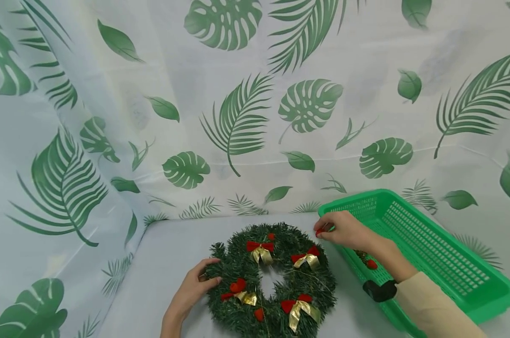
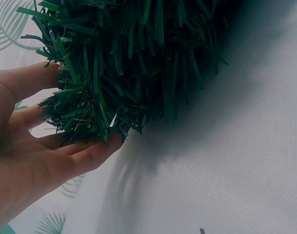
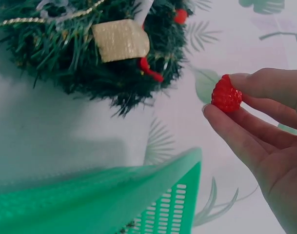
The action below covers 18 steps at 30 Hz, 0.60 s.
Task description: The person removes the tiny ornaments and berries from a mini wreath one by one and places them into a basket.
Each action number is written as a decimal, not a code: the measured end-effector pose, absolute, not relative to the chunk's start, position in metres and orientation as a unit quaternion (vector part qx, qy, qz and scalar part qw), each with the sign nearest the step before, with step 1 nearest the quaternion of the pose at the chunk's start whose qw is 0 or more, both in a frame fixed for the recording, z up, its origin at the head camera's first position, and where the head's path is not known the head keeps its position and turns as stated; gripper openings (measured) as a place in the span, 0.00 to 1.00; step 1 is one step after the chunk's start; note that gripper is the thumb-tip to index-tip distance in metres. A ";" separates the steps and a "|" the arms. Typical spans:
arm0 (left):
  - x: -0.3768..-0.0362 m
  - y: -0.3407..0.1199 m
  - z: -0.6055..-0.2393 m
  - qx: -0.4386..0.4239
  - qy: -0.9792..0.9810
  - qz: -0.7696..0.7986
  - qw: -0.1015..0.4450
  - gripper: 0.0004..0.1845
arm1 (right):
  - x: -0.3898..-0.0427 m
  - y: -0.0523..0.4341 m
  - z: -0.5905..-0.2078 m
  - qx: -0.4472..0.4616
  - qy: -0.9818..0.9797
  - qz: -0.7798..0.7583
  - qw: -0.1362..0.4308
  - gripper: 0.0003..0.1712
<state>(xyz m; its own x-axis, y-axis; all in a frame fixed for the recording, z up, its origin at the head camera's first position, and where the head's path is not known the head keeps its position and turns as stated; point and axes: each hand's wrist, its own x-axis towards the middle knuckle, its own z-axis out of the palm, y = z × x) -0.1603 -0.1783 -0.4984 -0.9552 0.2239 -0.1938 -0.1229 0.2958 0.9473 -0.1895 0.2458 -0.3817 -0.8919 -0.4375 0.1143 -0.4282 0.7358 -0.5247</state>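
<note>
Leaf-printed cloth is draping the bench, where the left hand [image 1: 191,291] is cupping the green tinsel wreath [image 1: 272,281]; beside its far edge, the right hand [image 1: 343,231] is pinching a red plastic berry [image 3: 226,94], half-hidden in the head view.

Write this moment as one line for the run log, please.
left hand: rests on wreath edge | right hand: pinches red berry near wreath | green basket: beside wreath
</note>
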 end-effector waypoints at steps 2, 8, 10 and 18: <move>-0.161 -0.178 -0.498 0.029 0.790 0.595 0.148 0.31 | -0.188 0.249 -0.380 -0.227 0.934 -0.276 0.008 0.07; -0.161 -0.179 -0.498 0.022 0.795 0.590 0.140 0.30 | -0.185 0.259 -0.378 -0.218 0.937 -0.274 0.005 0.08; -0.161 -0.180 -0.498 0.020 0.794 0.592 0.138 0.30 | -0.184 0.263 -0.376 -0.218 0.937 -0.272 0.002 0.08; -0.162 -0.179 -0.501 0.025 0.789 0.596 0.147 0.31 | -0.182 0.282 -0.376 -0.214 0.944 -0.251 -0.008 0.07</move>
<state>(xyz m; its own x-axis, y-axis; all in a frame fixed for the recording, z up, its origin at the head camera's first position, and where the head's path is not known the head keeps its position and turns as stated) -0.1621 -0.1789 -0.5010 -0.9557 0.2139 -0.2022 -0.1357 0.2893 0.9476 -0.1821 0.2821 -0.3761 -0.9080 -0.4008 0.1219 -0.4084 0.7819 -0.4710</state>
